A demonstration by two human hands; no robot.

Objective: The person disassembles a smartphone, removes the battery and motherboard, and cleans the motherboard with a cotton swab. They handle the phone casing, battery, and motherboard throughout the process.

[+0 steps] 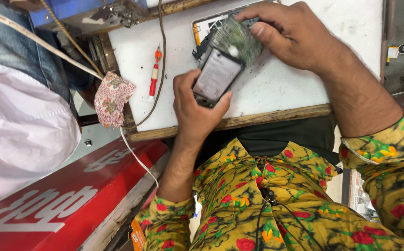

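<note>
Phone (217,75), dark and flat, sits tilted over the white worktop (276,88), lower end caught in the left hand (193,104) and upper end under the right. Left hand's fingers are curled shut around the bottom edge, thumb pressed up against the side, so that's a firm clamp on the phone. Over to the right hand (289,33): it comes in from above, fingers closed on a greenish, blurred part (239,39) at the top of the phone, thumb pushing down on it; what that part is exactly, the blur won't let me tell. Just behind, lying on the worktop and partly covered by the right hand, an opened device shell (205,29) with pale and dark innards showing. Left of the phone, well apart from both hands, a small red and white screwdriver (154,74) lies on the white surface beside a thin brown cable (162,56) that runs down across the board. At the wooden edge of the worktop hangs a floral cloth mask (111,97). Down below, a yellow flowered shirt (267,195) fills the lower picture, with a red signboard (62,204) off to the left
</note>
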